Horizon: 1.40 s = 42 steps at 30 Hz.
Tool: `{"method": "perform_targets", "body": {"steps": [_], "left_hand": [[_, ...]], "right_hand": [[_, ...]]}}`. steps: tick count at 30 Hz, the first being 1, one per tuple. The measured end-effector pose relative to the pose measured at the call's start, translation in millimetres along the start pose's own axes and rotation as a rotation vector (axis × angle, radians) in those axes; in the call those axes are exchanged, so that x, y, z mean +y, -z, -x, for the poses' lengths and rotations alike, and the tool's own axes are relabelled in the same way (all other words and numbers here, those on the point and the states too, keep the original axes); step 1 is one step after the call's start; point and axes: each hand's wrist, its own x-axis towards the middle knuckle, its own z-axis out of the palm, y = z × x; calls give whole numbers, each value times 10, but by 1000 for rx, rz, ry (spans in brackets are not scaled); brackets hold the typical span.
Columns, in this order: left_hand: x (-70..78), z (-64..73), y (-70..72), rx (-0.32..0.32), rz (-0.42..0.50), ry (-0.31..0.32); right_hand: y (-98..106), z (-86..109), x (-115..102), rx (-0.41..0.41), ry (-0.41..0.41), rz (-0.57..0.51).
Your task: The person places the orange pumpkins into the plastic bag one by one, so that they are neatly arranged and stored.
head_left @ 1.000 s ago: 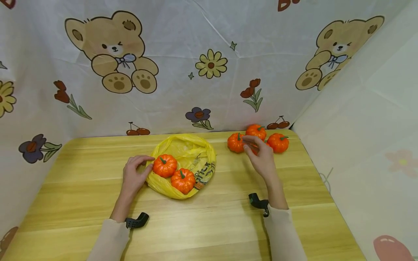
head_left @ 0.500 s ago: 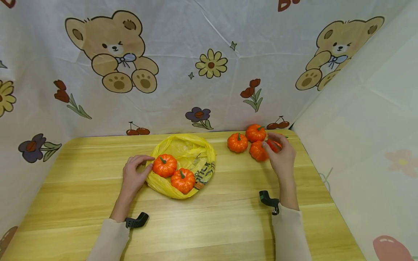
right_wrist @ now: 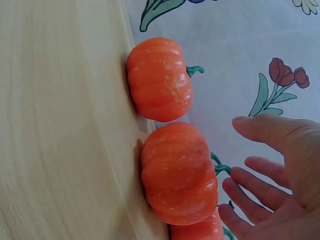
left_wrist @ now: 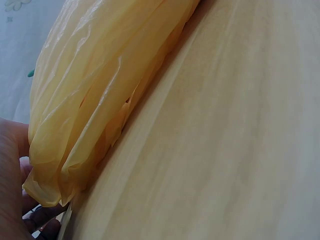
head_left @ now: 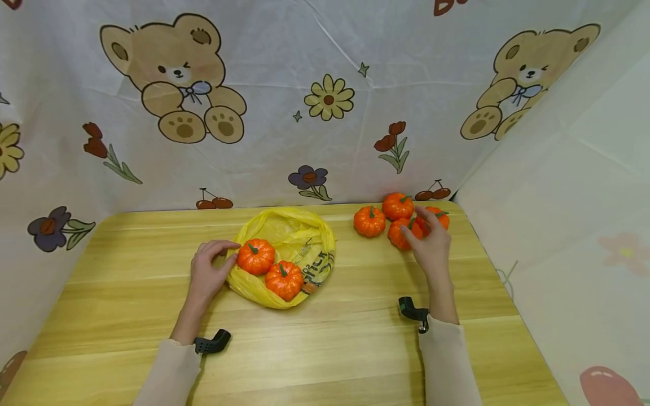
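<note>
A yellow plastic bag (head_left: 279,228) lies with its mouth rolled wide on the table, printed with dark lettering. Two small orange pumpkins, a left one (head_left: 256,256) and a right one (head_left: 285,280), sit inside it. My left hand (head_left: 209,265) holds the bag's left edge, fingers and thumb curled beside the left pumpkin; in the left wrist view the bag (left_wrist: 100,85) partly hides the fingers. At the back right, my right hand (head_left: 433,243) hovers over several pumpkins (head_left: 369,221). Its fingers are spread and relaxed beside a pumpkin (right_wrist: 180,172) in the right wrist view, gripping nothing.
The wooden table (head_left: 315,355) ends at a white patterned cloth (head_left: 274,152) at the back. Another cloth wall (head_left: 569,197) stands along the right. Black wrist cameras sit on the left wrist (head_left: 213,341) and right wrist (head_left: 412,311).
My right hand has moved right across the group of pumpkins, then slightly back left, uncovering the left ones. My left hand and the bag stay in place.
</note>
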Motion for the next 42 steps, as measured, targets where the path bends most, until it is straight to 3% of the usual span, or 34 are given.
{"method": "perform_targets", "body": {"steps": [5, 13, 23, 31, 42], "left_hand": [[6, -5, 7, -2, 0, 0], [4, -12, 3, -11, 8, -1], [4, -21, -2, -9, 14, -11], [27, -4, 9, -3, 22, -9], [14, -14, 12, -9, 7, -7]], "right_hand": [[-35, -2, 43, -20, 7, 0], [-39, 15, 118, -66, -50, 38], [-12, -12, 181, -210, -90, 121], [-10, 1, 156, -275, -106, 146], [84, -4, 40, -238, -60, 172]]}}
